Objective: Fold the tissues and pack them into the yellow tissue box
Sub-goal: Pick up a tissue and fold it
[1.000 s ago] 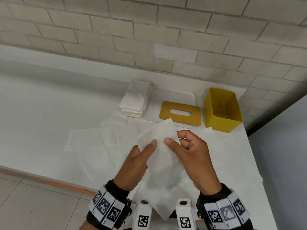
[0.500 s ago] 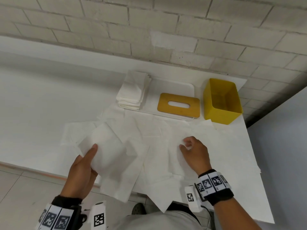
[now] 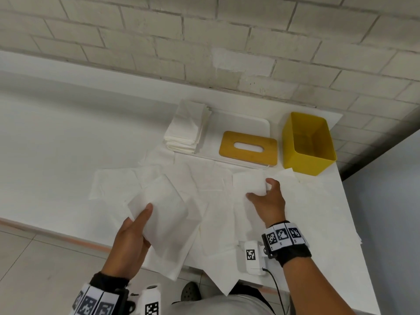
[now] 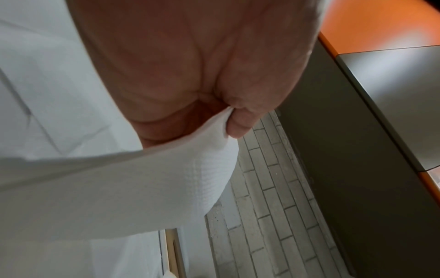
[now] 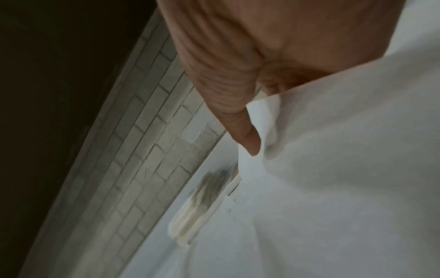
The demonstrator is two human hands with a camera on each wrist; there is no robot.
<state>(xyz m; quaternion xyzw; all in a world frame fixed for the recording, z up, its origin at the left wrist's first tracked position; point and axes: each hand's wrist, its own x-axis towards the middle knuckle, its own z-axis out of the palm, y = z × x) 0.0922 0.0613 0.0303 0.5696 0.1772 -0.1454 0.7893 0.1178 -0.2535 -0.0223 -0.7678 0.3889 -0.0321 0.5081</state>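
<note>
My left hand (image 3: 136, 226) holds a folded white tissue (image 3: 161, 214) above the table's front edge, thumb on top; in the left wrist view the tissue (image 4: 133, 180) is pinched at the thumb. My right hand (image 3: 266, 196) pinches the edge of another tissue (image 3: 248, 180) lying among several loose sheets; the right wrist view shows that tissue (image 5: 333, 150) draped over the fingers. The yellow tissue box (image 3: 306, 142) stands open and empty at the back right. Its wooden lid (image 3: 247, 147) with a slot lies to its left.
A stack of folded tissues (image 3: 186, 127) sits on a white tray (image 3: 238, 123) behind the loose sheets. The white table (image 3: 56, 155) ends at a brick wall behind and drops off on the right. Some sheets hang over the front edge.
The hands have parted. My left hand carried the folded tissue to the left; my right hand went forward to the loose sheets and took hold of another tissue.
</note>
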